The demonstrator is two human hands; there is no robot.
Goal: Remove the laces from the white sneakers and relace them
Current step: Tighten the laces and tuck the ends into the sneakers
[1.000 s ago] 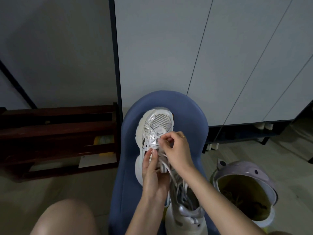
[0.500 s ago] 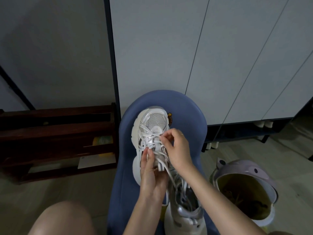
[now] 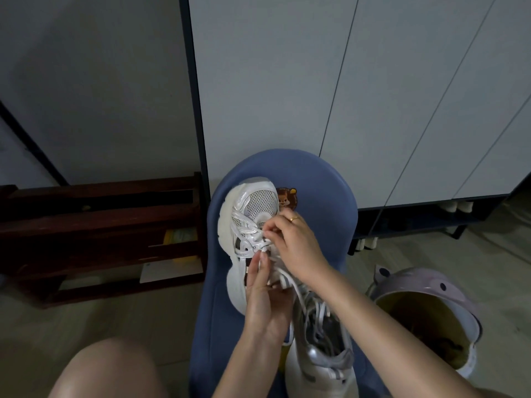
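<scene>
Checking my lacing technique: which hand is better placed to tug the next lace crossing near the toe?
Probably the right hand: its fingertips already pinch the lace near the sneaker toe, while the left hand steadies the shoe lower down.
</scene>
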